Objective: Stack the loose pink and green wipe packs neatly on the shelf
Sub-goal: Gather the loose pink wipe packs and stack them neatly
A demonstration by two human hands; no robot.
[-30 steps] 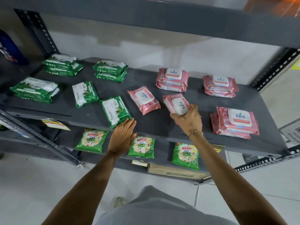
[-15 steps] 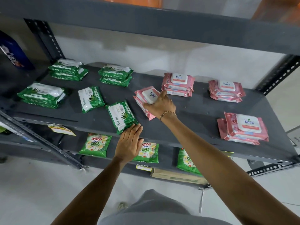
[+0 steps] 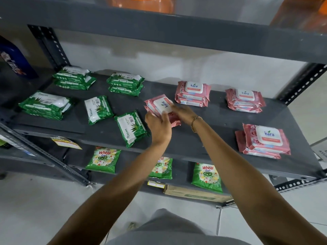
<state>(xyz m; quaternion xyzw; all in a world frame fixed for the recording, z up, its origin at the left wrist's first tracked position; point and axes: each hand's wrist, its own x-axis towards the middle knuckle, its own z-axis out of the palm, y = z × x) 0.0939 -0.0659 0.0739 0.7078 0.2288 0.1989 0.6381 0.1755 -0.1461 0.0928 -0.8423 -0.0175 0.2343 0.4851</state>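
Note:
Two pink wipe packs (image 3: pixel 160 106) lie one on top of the other at the middle of the grey shelf (image 3: pixel 203 138). My left hand (image 3: pixel 159 126) holds their near left end and my right hand (image 3: pixel 182 114) holds their right side. Two loose green packs lie flat to the left, one (image 3: pixel 98 109) further back and one (image 3: pixel 131 128) near the front edge. Neat pink stacks stand at the back (image 3: pixel 192 93), back right (image 3: pixel 245 100) and front right (image 3: pixel 263 140). Green stacks sit at the back left (image 3: pixel 74 77), back middle (image 3: pixel 125 84) and far left (image 3: pixel 46 105).
An upper shelf board (image 3: pixel 177 30) hangs low over the packs. Slotted uprights stand at back left (image 3: pixel 49 48) and right (image 3: pixel 300 84). Green detergent sachets (image 3: pixel 103 160) and a cardboard box (image 3: pixel 196 194) lie on the lower shelf. A blue bottle (image 3: pixel 14 59) stands far left.
My right hand carried a pink pack left and set it on the other loose pink pack. My left hand left the front green pack and came up to the pink pair.

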